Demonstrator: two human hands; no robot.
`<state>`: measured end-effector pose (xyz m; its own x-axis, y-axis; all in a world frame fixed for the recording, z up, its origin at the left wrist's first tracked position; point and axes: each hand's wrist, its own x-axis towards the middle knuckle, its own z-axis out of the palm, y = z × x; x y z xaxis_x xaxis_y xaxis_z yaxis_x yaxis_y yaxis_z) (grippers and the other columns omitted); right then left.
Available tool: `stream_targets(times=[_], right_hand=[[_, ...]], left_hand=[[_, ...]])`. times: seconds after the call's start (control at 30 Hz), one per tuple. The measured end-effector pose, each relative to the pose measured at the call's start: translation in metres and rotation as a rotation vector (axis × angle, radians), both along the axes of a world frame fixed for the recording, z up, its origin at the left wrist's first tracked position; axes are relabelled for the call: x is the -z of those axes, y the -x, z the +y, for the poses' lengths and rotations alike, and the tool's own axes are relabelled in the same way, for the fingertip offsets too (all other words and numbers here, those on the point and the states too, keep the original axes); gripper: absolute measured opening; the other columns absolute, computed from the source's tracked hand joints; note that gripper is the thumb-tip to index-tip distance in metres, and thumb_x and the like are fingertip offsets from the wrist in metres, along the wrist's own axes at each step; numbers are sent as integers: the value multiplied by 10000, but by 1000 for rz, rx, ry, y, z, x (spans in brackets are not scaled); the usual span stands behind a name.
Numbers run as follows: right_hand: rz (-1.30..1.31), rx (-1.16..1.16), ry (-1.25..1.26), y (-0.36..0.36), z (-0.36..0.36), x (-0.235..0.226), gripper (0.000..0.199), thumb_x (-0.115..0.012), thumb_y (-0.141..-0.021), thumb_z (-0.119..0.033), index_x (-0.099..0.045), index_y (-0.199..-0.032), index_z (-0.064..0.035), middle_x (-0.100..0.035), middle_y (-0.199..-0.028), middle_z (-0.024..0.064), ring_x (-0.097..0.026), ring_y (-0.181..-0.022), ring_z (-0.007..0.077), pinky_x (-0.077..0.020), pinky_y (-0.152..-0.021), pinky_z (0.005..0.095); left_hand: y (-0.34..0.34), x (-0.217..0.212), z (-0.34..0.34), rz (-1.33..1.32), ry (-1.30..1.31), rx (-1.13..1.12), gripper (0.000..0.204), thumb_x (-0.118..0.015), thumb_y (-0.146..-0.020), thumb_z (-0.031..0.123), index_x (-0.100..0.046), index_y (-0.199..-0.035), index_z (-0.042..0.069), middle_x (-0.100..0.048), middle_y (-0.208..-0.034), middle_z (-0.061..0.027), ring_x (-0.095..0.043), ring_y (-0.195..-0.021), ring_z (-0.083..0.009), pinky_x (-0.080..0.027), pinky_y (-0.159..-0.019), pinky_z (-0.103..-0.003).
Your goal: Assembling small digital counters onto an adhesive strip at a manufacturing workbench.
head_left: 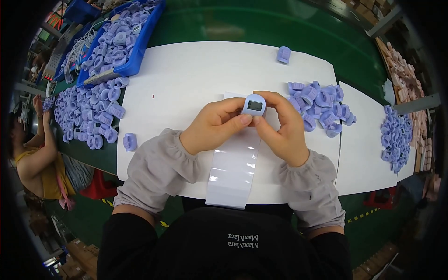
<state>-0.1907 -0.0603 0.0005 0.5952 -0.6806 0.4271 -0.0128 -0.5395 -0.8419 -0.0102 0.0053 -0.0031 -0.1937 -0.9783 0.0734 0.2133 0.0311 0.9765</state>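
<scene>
Between both hands, over the white sheet-covered table (pixel 182 70), is a small lilac plastic device (pixel 254 98) with a grey display facing up. My left hand (pixel 210 126) is closed on its left side, thumb at its lower edge. My right hand (pixel 285 133) grips its right side, the thumb meeting the same lower edge. Beneath my hands runs a long strip of glossy, pale film (pixel 231 182) marked into sections, reaching the near table edge. To the right lies a pile of similar lilac devices (pixel 322 100). Single ones sit at the far side (pixel 283 55) and left (pixel 130 142).
A blue tray (pixel 140 53) full of lilac pieces stands at the far left, with a loose heap (pixel 88 114) before it. Another lilac heap (pixel 395 137) and pink pieces (pixel 408 79) lie far right. A person (pixel 44 158) sits at the left beside a red stool (pixel 99 184).
</scene>
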Motion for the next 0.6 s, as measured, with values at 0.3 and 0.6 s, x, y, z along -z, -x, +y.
stream_targets(times=[0.3, 0.6], right_hand=[[-24, -84, -149, 1, 2, -3, 535, -616, -824, -17, -466, -1335, 33, -579, -1226, 120, -544, -1124, 203, -396, -1006, 330], [-17, -34, -130, 3, -1, -2, 430, -597, -832, -1, -538, -1257, 27, -610, -1176, 105, -573, -1083, 192, -425, -978, 326]], left_hand=[[0, -5, -1, -61, 66, -15, 336, -508, -984, 136, -526, -1265, -47, -613, -1139, -87, -585, -1046, -142, -472, -937, -280], [-3, -2, -1, -85, 48, 47, 392, -427, -1024, 240, -508, -1265, -58, -577, -1199, -120, -559, -1124, -202, -445, -999, -349]])
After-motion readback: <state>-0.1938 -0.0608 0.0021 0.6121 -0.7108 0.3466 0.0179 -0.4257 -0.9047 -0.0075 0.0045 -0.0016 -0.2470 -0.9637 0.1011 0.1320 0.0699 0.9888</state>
